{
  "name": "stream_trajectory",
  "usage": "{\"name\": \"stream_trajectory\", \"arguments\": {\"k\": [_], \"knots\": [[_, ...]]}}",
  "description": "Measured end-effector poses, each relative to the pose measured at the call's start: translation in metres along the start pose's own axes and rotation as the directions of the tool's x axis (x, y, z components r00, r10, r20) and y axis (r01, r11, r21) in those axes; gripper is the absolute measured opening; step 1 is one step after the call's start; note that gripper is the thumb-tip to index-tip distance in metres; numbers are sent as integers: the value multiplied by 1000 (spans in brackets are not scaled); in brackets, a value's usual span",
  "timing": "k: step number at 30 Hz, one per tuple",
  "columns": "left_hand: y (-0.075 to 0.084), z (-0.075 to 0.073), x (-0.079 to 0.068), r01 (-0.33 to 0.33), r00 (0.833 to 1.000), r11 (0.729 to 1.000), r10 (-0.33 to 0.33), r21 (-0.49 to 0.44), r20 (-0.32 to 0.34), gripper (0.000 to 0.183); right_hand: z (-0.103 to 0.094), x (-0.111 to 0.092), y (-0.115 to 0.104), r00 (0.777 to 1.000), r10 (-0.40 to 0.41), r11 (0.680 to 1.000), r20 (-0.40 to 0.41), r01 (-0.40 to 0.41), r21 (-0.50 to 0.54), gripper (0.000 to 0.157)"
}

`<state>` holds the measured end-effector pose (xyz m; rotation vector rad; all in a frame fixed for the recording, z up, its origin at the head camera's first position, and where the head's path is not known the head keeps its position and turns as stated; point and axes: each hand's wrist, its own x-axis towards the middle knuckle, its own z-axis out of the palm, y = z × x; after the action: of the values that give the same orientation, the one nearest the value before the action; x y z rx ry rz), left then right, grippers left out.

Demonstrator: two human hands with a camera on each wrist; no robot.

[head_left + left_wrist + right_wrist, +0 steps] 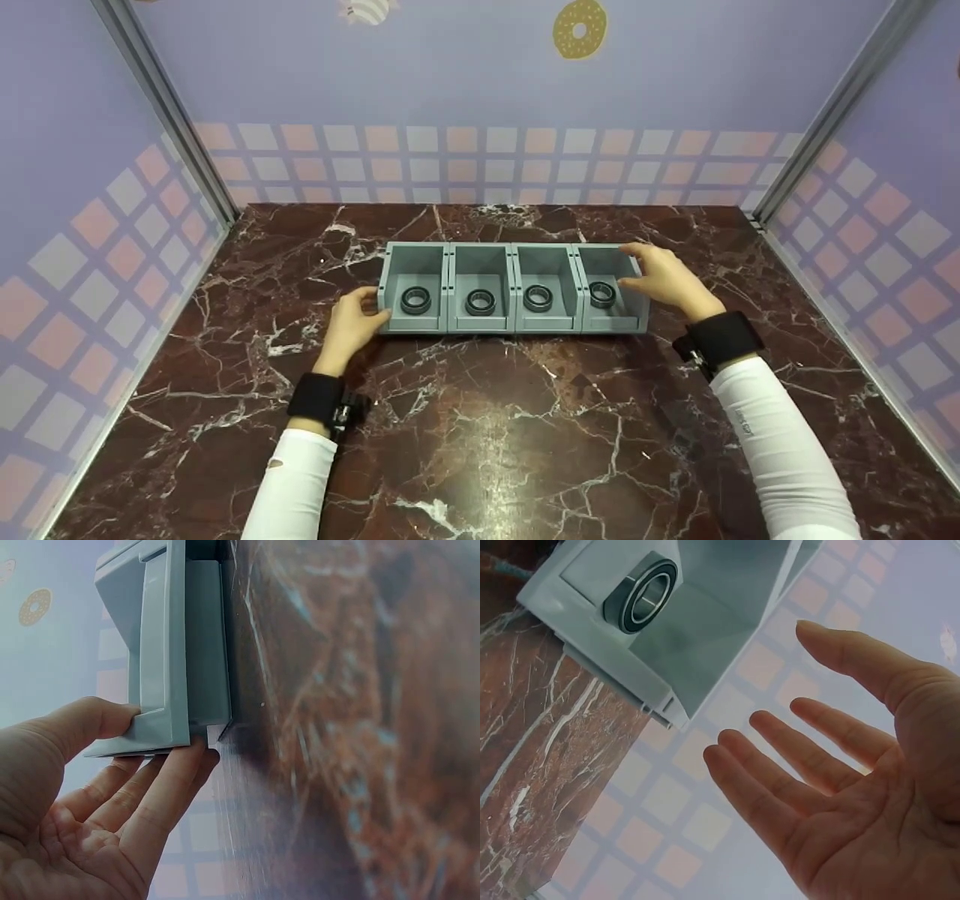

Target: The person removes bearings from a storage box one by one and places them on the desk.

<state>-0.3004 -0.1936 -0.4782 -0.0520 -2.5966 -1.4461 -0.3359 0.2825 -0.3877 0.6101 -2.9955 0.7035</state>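
Note:
Several grey storage bins [480, 322] stand side by side in a joined row, a black-rimmed ball bearing lying in each. My left hand [355, 324] grips the outer wall of the leftmost bin [166, 637], thumb on the inner side and fingers outside and beneath. At the other end, my right hand [663, 279] is beside the rightmost bin [712, 615]. Its fingers are spread and bent a little, and the right wrist view shows them apart from the wall, holding nothing. The bearing [640, 596] in that bin rests on its floor.
The row sits on a dark red marbled tabletop [480, 420]. Lilac panels with a checkered band [480, 161] rise behind and on both sides, with metal posts [169, 112] at the back corners. A black strap with a small device [724, 337] circles each wrist.

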Motion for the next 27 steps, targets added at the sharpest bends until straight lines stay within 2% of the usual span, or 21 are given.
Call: {"name": "stream_trajectory", "arguments": {"k": [11, 19, 27], "knots": [[0, 1, 0, -9, 1000, 1000, 10, 16, -9, 43, 9, 17, -4, 997, -74, 996, 24, 75, -50, 56], [-1, 1, -1, -4, 1000, 1000, 4, 1, -18, 42, 18, 25, -5, 995, -69, 994, 72, 75, -85, 54], [0, 0, -2, 5, 1000, 1000, -5, -3, 0, 44, 27, 32, -3, 991, -43, 991, 127, 58, -117, 53]]}}
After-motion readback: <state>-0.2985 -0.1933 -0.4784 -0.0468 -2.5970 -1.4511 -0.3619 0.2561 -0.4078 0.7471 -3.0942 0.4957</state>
